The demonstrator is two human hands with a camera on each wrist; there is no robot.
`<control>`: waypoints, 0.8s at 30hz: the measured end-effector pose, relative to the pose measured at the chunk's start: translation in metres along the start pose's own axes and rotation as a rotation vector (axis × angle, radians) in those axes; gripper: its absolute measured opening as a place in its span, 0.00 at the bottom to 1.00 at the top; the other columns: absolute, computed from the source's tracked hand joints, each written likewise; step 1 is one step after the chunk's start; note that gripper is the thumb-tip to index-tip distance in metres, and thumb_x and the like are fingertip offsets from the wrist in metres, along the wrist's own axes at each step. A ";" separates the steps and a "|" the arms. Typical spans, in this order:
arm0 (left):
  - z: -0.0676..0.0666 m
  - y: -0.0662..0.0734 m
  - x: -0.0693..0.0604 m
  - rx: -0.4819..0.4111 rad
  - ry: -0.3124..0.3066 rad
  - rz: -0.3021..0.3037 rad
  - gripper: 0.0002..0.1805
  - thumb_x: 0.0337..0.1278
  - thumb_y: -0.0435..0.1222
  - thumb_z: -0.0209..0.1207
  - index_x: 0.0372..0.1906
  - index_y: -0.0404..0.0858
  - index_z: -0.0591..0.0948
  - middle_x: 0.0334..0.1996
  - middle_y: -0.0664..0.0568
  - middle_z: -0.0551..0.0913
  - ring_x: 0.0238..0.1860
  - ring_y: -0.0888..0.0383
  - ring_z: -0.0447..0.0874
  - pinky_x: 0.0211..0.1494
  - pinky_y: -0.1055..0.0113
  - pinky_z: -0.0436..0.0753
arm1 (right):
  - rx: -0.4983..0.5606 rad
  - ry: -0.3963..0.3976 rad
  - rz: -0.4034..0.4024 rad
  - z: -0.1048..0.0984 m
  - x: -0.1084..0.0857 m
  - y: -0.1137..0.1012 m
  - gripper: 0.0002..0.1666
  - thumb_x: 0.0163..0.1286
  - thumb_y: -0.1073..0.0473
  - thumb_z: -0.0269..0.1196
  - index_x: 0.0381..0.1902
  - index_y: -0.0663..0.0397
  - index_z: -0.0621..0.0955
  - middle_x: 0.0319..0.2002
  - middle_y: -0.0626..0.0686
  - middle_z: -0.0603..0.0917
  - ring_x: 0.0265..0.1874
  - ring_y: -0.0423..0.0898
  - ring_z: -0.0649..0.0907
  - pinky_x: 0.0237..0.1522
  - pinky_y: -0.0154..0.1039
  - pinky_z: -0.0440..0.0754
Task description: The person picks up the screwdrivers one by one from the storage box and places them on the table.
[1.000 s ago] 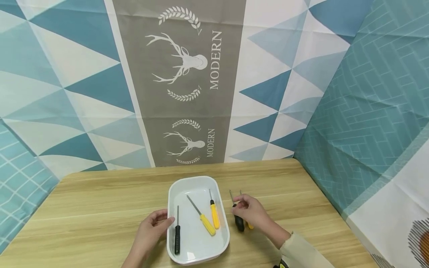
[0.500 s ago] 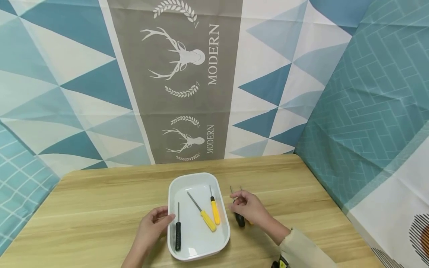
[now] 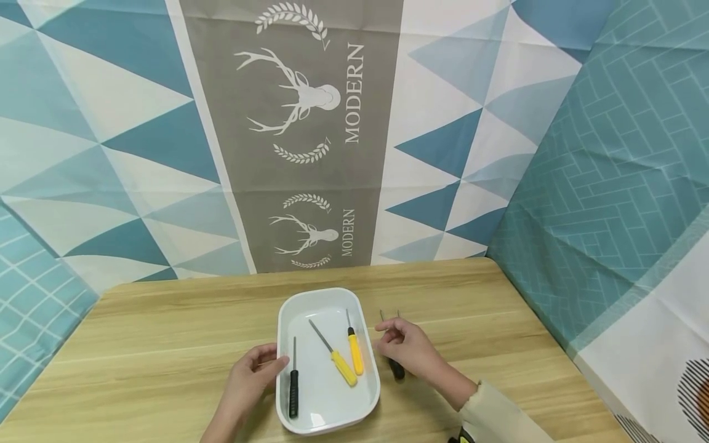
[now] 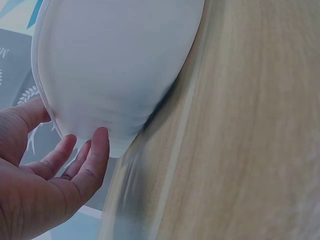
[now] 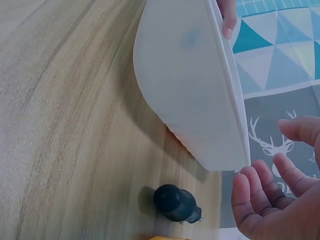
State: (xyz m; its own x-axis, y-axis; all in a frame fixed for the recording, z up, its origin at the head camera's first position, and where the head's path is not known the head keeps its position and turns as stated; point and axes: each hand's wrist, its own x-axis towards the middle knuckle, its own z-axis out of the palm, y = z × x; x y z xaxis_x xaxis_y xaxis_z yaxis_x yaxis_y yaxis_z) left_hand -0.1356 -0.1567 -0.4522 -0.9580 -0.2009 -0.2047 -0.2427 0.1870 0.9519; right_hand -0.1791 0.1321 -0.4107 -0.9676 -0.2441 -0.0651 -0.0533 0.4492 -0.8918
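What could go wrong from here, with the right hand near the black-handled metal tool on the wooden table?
The empty right hand might catch the orange-handled tool too, as it lies beside the black-handled metal tool.
The left hand, its thumb over the rim of the white rectangular tray, might nudge the slim black-handled screwdriver just inside.
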 end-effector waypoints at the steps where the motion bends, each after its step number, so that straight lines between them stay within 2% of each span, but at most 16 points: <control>1: 0.000 0.000 0.000 -0.001 0.000 0.000 0.26 0.54 0.39 0.63 0.57 0.31 0.73 0.49 0.40 0.79 0.45 0.56 0.81 0.42 0.68 0.85 | 0.002 -0.001 -0.001 0.000 0.000 -0.001 0.20 0.58 0.57 0.67 0.48 0.57 0.78 0.34 0.51 0.79 0.31 0.43 0.76 0.29 0.29 0.77; 9: 0.000 0.000 -0.001 -0.007 0.001 0.004 0.27 0.54 0.39 0.63 0.57 0.31 0.73 0.49 0.39 0.79 0.45 0.56 0.81 0.42 0.69 0.85 | -0.005 -0.018 -0.017 0.003 -0.004 -0.009 0.24 0.57 0.54 0.68 0.49 0.59 0.78 0.35 0.51 0.79 0.33 0.42 0.76 0.31 0.29 0.77; 17: 0.000 0.000 0.000 -0.005 0.000 0.010 0.26 0.55 0.39 0.62 0.57 0.30 0.72 0.48 0.40 0.79 0.44 0.56 0.81 0.41 0.69 0.85 | 0.004 -0.048 -0.052 0.006 -0.006 -0.014 0.23 0.58 0.54 0.67 0.49 0.59 0.78 0.35 0.51 0.79 0.32 0.42 0.76 0.30 0.29 0.77; 24: 0.000 -0.002 0.000 0.000 0.004 0.020 0.26 0.55 0.38 0.63 0.56 0.30 0.73 0.48 0.40 0.79 0.44 0.56 0.81 0.41 0.69 0.85 | -0.016 -0.074 -0.062 0.008 -0.008 -0.018 0.20 0.58 0.53 0.67 0.47 0.55 0.79 0.35 0.50 0.78 0.32 0.43 0.76 0.28 0.29 0.76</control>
State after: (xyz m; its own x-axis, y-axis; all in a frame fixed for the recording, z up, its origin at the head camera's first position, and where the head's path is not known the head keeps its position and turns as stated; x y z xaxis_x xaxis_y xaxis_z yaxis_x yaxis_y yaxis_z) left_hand -0.1352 -0.1568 -0.4538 -0.9619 -0.2015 -0.1849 -0.2238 0.1911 0.9557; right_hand -0.1688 0.1191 -0.3978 -0.9414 -0.3343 -0.0439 -0.1167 0.4452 -0.8878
